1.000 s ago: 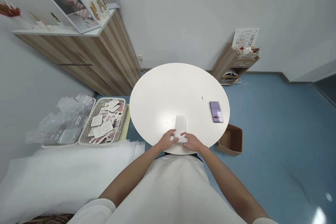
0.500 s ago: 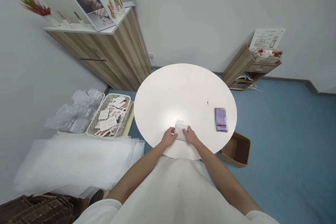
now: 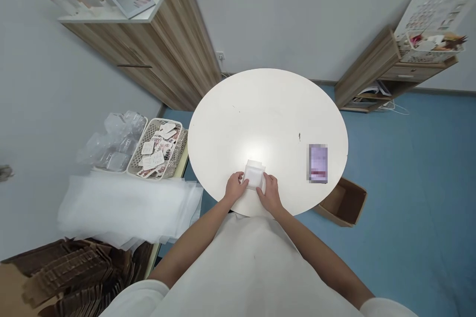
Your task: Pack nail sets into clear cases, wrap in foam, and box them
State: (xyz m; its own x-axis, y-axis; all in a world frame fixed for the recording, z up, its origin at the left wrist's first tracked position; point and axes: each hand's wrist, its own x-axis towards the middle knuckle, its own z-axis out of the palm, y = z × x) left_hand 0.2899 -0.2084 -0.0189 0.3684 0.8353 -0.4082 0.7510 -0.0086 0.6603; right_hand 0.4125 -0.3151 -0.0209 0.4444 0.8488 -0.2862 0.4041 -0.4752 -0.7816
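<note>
Our left hand [image 3: 236, 187] and right hand [image 3: 270, 195] held the white packet [image 3: 254, 177] by its sides; its far flap [image 3: 255, 163] had shortened, seemingly leaving little unfolded.

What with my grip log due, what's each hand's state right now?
Left hand: closed on the left edge of the white wrapped packet.
Right hand: closed on its right edge.
</note>
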